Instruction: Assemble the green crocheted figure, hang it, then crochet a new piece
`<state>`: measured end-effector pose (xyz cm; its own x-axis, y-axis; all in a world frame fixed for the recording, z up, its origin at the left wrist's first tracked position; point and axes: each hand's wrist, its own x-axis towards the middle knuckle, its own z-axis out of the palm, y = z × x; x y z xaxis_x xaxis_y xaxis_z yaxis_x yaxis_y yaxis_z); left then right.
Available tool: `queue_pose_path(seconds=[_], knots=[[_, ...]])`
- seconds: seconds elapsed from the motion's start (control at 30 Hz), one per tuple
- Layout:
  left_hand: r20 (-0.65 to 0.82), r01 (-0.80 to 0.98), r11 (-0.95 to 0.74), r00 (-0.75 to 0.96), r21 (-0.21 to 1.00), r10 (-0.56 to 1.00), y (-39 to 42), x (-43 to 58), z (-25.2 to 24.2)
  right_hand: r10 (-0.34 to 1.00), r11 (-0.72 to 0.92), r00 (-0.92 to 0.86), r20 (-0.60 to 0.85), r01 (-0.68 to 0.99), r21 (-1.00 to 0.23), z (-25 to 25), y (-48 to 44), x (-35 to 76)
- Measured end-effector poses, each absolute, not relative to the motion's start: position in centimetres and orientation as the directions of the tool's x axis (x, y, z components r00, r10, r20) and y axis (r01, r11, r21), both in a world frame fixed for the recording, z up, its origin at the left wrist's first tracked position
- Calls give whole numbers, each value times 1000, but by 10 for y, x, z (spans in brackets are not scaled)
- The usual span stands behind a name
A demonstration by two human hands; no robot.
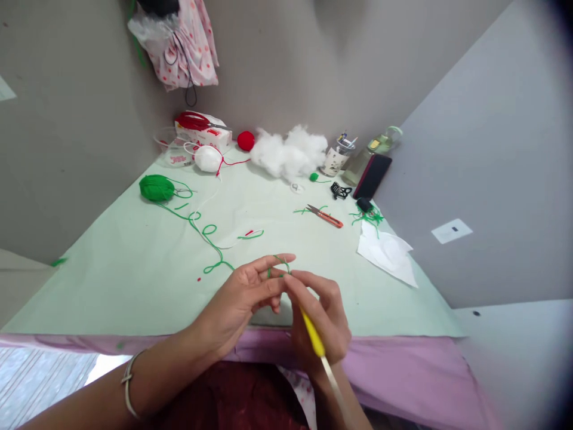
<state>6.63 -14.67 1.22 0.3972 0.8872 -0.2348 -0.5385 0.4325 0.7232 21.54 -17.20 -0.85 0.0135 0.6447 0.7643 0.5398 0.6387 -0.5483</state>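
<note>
My left hand (244,289) has a strand of green yarn (287,263) looped over its raised forefinger, with thumb and fingers pinching the yarn. A crochet hook (313,334) with a yellow handle is in my right hand (326,304), held like a pen. Its tip meets the yarn at the left fingertips, where the stitches are too small to make out. From my left hand the green strand runs in loose curls over the table to a green yarn ball (156,187) at the left.
White stuffing (289,152), a red yarn ball (246,141) and white yarn (208,159) lie at the back. Orange-handled thread snips (325,217) rest right of centre. A black claw clip (341,191), a phone (373,175), white paper (387,254) and a pen cup (335,160) are at the right.
</note>
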Motion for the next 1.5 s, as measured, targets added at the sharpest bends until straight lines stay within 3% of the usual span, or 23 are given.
queue_pose_path(seconds=[0.1,0.2,0.43,0.7,0.8,0.9,1.1,1.23,1.3,1.4,1.5], knots=[[-274,-559,486,421,672,864,-144,63,13,734,587,136,665,365,-722,-3,-168,220],[-242,-529,415,367,740,898,-144,63,14,838,509,168,519,101,-855,1,-162,220],[-182,-476,318,311,820,933,-149,63,16,881,457,124,457,32,-889,-1,-162,216],[-198,-487,382,387,785,901,-148,61,19,934,352,61,351,-310,-883,-3,-157,220],[-182,-465,344,358,816,916,-149,60,19,915,403,64,399,-217,-889,-1,-160,222],[-161,-426,293,319,856,934,-150,59,16,848,525,72,526,36,-851,3,-166,222],[-100,-402,204,264,893,959,-151,60,15,663,695,-139,735,481,-535,-4,-176,226],[-191,-453,355,370,818,909,-149,60,17,573,689,-225,788,653,-315,-15,-176,226],[-243,-487,461,445,742,862,-147,59,18,594,690,-140,792,595,-412,-13,-174,224],[-251,-546,476,437,689,864,-145,58,20,735,625,100,671,281,-728,-3,-168,220],[-203,-550,394,376,737,904,-148,59,23,825,550,124,551,42,-834,5,-163,216]])
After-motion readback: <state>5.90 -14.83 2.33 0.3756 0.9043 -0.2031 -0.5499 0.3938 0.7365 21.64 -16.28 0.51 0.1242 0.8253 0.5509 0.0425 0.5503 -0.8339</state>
